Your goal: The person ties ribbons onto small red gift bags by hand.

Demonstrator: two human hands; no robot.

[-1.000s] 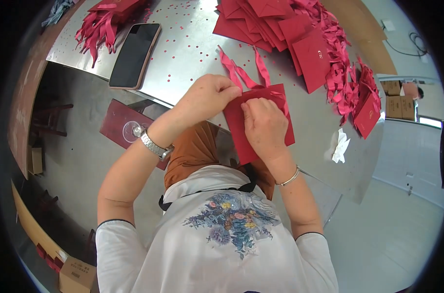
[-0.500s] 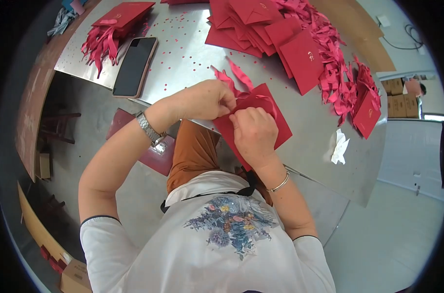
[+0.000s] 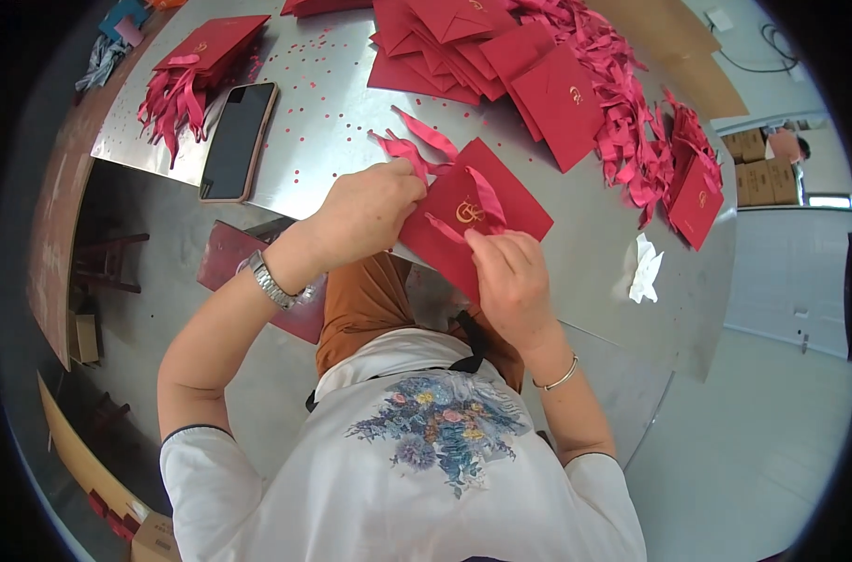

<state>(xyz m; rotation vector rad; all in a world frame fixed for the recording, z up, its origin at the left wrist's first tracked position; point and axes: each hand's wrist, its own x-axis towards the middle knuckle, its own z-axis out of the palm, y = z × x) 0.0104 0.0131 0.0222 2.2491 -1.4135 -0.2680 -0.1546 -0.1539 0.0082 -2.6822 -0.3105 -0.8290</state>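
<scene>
A red envelope (image 3: 501, 211) with a gold emblem lies at the near edge of the metal table (image 3: 351, 140). Pink-red ribbon (image 3: 424, 139) runs across it, its ends trailing on the table behind. My left hand (image 3: 365, 215), a metal watch on its wrist, pinches the ribbon at the envelope's left corner. My right hand (image 3: 510, 281), with a thin bangle on the wrist, pinches a ribbon strand at the envelope's lower middle. Both hands rest on the envelope.
A dark phone (image 3: 239, 140) lies on the table to the left. Behind it is a stack of ribboned red envelopes (image 3: 197, 66). More red envelopes (image 3: 487, 51) and loose ribbons (image 3: 632, 131) fill the back and right. White crumpled paper (image 3: 644, 270) sits at the right edge.
The view has shifted, so the table sits lower in the picture. My hands have moved apart on the envelope, and the ribbon now lies drawn across its front.
</scene>
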